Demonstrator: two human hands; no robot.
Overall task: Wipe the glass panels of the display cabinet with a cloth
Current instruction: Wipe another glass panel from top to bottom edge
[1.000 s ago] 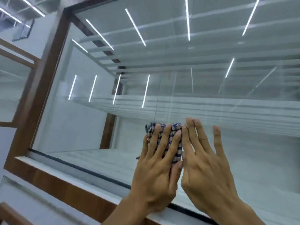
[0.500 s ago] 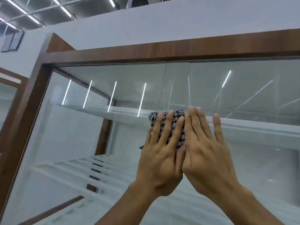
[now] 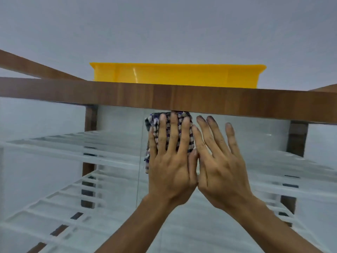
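A folded blue-and-white checked cloth (image 3: 152, 125) lies flat against the front glass panel (image 3: 255, 139) of the display cabinet, its top edge touching the brown wooden top rail (image 3: 127, 96). My left hand (image 3: 171, 161) presses the cloth to the glass with straight, spread fingers. Beside it, my right hand (image 3: 218, 161) rests flat on the bare glass, fingers straight, its edge touching the left hand. A vertical seam (image 3: 140, 161) between two panes runs just left of the cloth.
A yellow plastic tray (image 3: 178, 75) stands on top of the cabinet above the rail. White slatted shelves (image 3: 54, 148) show behind the glass. Dark wooden posts (image 3: 90, 143) stand inside at left and at right (image 3: 296, 141). A grey wall fills the upper view.
Both hands and the cloth have slid up the glass from the lower part to the top rail. The view has tilted up, bringing the yellow tray into sight.
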